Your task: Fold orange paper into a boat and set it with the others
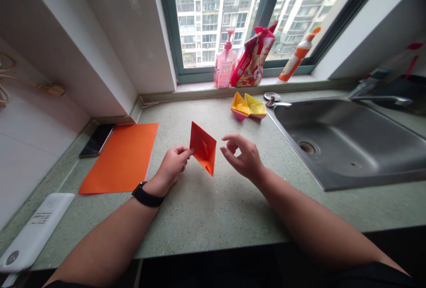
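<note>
My left hand [175, 162], with a black band on the wrist, pinches the left edge of an orange folded paper boat [207, 146] between thumb and fingers. The boat is held up and tilted above the countertop, its hollow inside facing me. Just to the right, my right hand [244, 155] hovers close to the paper without touching it, thumb and index finger apart and the other fingers curled. Two finished-looking yellow paper boats [254, 106] sit side by side farther back, near the sink.
Orange paper sheets [123, 157] lie at left, with a dark phone [97, 140] partly beneath or beside them. A white power bank [38, 230] rests front left. The steel sink [324, 181] is at right. A pump bottle [225, 68], red bag [254, 59] and orange bottle [296, 59] line the windowsill.
</note>
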Demonstrator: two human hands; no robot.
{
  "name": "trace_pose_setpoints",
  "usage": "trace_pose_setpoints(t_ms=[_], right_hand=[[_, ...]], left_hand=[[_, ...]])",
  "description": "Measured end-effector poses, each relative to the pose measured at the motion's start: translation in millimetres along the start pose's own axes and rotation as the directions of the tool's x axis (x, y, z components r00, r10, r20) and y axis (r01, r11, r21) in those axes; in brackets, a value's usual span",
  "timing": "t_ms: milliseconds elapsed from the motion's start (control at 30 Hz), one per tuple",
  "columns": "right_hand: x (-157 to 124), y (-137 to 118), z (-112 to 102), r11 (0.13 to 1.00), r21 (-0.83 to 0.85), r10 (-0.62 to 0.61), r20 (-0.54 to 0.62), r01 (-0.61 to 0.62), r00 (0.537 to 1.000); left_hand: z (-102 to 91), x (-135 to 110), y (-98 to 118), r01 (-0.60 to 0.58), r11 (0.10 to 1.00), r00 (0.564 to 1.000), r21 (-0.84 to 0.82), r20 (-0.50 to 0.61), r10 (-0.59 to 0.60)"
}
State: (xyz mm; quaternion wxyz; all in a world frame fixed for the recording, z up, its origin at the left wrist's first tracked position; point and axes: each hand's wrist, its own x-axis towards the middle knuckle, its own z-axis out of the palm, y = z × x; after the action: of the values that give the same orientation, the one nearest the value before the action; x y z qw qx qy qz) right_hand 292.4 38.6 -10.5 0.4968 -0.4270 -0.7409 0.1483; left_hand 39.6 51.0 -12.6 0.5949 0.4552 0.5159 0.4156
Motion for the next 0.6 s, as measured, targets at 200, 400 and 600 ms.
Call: trace_pose_setpoints(t_ms=[200,400,600], right_hand=[[-10,-11,10,0.925,-0.126,-0.32,0.248,0.357,0.915],[-8,-5,13,0.936,-0.261,-0.179,0.225,0.236,0.958],[-4,2,7,0.9,-0.354,-0.171,0.25,0.254,0.953]], left_hand=[[-2.9,7,0,-0.021,0.996,0.995,-0.088,-0.101,0.012],[0.8,5,-1,-0.005,0.992,0.995,-0.122,-0.101,-0.008],[3.2,6,-3,0.023,0.99,0.996,-0.137,-0.077,-0.034]])
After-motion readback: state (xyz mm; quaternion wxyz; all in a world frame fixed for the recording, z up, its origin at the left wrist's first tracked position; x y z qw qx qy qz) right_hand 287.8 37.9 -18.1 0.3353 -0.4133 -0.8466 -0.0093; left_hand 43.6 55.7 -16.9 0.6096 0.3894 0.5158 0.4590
